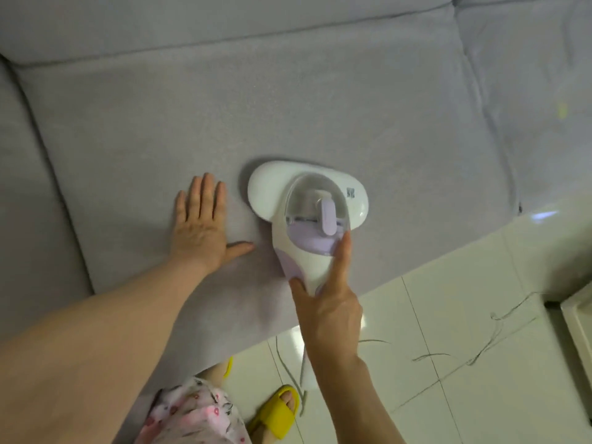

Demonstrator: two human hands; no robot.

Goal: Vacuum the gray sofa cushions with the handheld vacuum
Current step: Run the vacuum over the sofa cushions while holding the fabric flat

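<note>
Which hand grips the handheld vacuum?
The right hand grips the white-and-lilac handheld vacuum by its handle; the left hand lies flat on the gray sofa cushion.

The gray sofa cushion (320, 107) bears the handheld vacuum (272, 187) and, just beside it, the flat left hand (200, 229).

The room was soft and evenly bright. The vacuum (307, 200) threw only a faint shadow up and to the left across the gray cushion (224, 107). White glare sat on the glossy floor tiles (464, 299). Straight lines bowed toward the edges, and the far right looked smeared and soft.
</note>
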